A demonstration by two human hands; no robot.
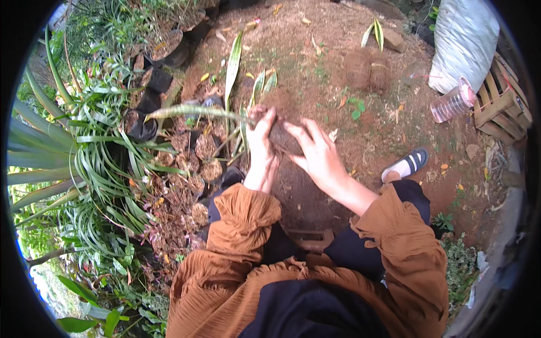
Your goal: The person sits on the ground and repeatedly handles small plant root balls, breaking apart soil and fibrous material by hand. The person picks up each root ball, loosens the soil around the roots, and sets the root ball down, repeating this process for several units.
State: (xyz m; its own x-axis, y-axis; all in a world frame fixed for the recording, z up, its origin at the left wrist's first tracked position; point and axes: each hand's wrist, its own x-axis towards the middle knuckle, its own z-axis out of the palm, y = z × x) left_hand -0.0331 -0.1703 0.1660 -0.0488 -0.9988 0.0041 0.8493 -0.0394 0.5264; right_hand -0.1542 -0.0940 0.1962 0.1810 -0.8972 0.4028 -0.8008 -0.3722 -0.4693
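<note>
Before me a brown, fibre-covered root ball point(284, 137) is raised above the soil between both hands. From its left side a long pale-green leaf point(194, 111), like a snake plant's, sticks out to the left. My left hand point(261, 143) grips the ball at its left end, thumb on top. On the right side, the fingers and thumb of my right hand point(317, 154) rest around the ball's surface. Just beyond my hands lies another brown fibrous bundle point(277, 98), partly hidden, near upright variegated snake plant leaves point(233, 63).
Two fibre-wrapped bundles point(367, 72) with variegated leaves point(377, 36) lie at the far right. Black plant pots point(159, 80) and strap-leaved plants point(110, 156) crowd the left. A white sack point(464, 40), pink-lidded clear bottle point(452, 101) and wooden crate point(503, 105) stand right.
</note>
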